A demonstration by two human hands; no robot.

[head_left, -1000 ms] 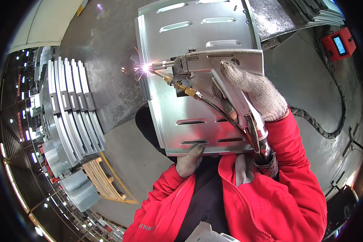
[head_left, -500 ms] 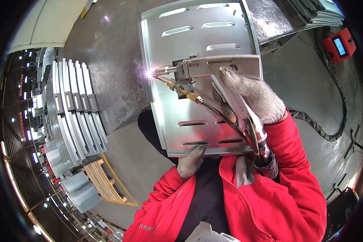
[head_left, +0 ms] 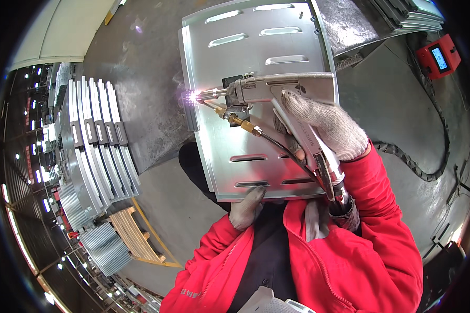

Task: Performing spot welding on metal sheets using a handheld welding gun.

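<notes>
My right hand (head_left: 326,124), in a knitted glove, is wrapped round the grip of a metal handheld welding gun (head_left: 292,86). The gun's nozzle points left, and a bright violet-white spark glows at its tip on the left edge of a slotted sheet-metal panel (head_left: 269,47). Beside the nozzle runs a thin feed tube with brass fittings (head_left: 245,125), ending at the glow. My gloved left hand (head_left: 247,208) is closed on the panel's near edge, close to my body; its thumb lies on top and its other fingers are mostly hidden.
To the left stands a row of long folded metal parts (head_left: 96,141), with a wooden pallet (head_left: 133,235) nearer me. A red box with a lit screen (head_left: 437,57) is at the far right, near a dark hose (head_left: 412,167). More stacked panels (head_left: 412,18) lie at the top right.
The nozzle and its glow have shifted very slightly toward me along the panel's left edge. Both hands keep their holds.
</notes>
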